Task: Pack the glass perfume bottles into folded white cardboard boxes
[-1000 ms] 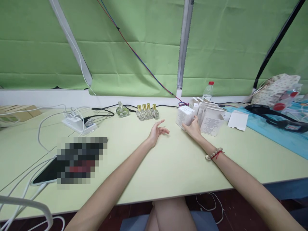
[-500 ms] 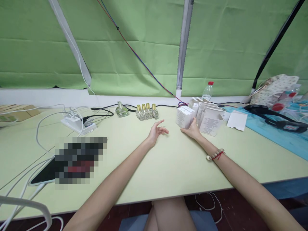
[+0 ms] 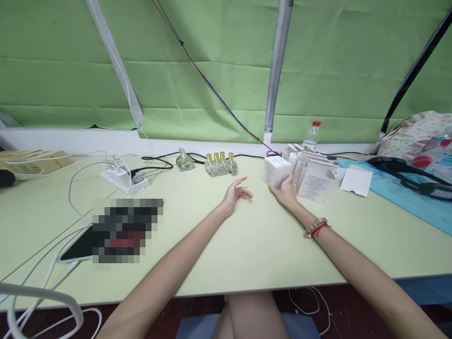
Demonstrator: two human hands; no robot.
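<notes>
My right hand [image 3: 285, 192] grips a small white carton [image 3: 277, 172] from its right side and lower edge, the thumb lying along the side. The carton stands upright at the table surface; I cannot tell whether it is lifted. Just right of it, several open white cartons [image 3: 315, 181] with printed text stand close together. My left hand [image 3: 235, 195] rests near the middle of the table with nothing in it, its fingers apart and bent. Behind it stand several glass perfume bottles [image 3: 221, 165] with gold caps. A glass bottle with a clear top [image 3: 184, 161] is to their left.
At left lie a power strip [image 3: 123, 181] with white cables and a tablet [image 3: 79, 247], partly blurred out. A red-capped water bottle [image 3: 311, 135] stands behind the cartons. A white card piece [image 3: 356, 180] and a black strap-like device [image 3: 409, 174] on blue cloth lie to the right.
The view has turned slightly left, so the scene sits a little further right. My right hand stays on the carton, and my left hand keeps nearly the same pose.
</notes>
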